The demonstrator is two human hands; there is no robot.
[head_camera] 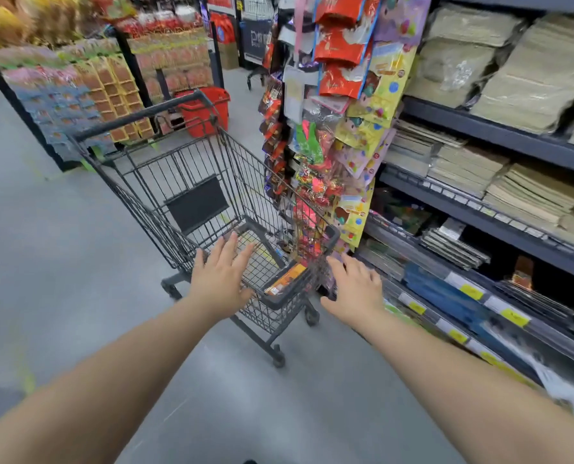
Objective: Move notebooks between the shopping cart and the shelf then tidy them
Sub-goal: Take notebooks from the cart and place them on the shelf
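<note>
Orange-covered, the one notebook [284, 279] I see lies in the cart [192, 182], between my empty, spread-fingered hands, long axis toward the left hand [220, 274], farther from the right hand [354, 289].

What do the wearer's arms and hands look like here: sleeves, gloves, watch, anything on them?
Both forearms are bare up to the frame edge, with no sleeve in view. The left hand and right hand have no gloves. No watch, bracelet or wristband shows on either wrist, and no rings can be made out, though the frame is somewhat blurred. No markings or tattoos are visible.
</note>
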